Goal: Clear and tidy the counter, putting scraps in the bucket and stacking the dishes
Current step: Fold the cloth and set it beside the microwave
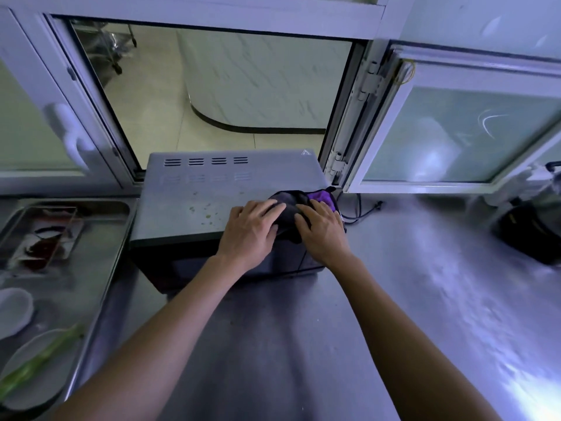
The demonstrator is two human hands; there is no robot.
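A dark cloth with a purple side [320,196] lies bunched on the front right corner of a grey microwave oven [194,192]. My left hand [252,227] lies on the cloth's left part with fingers spread nearly straight. My right hand [323,229] presses on its right part, fingers also laid flat. Small green scraps [206,215] speckle the oven's top to the left of my hands. At the far left, a steel sink [100,247] holds a clear tray with red sauce [45,241], a white bowl [13,311] and a white plate [33,347] with a green stalk [39,360].
The steel counter [379,299] stretches right and toward me. An open serving hatch [218,92] lies behind the oven, with a swung-open window pane [461,132] to its right. A black cable [364,208] trails beside the oven. A dark appliance [534,232] stands at the far right.
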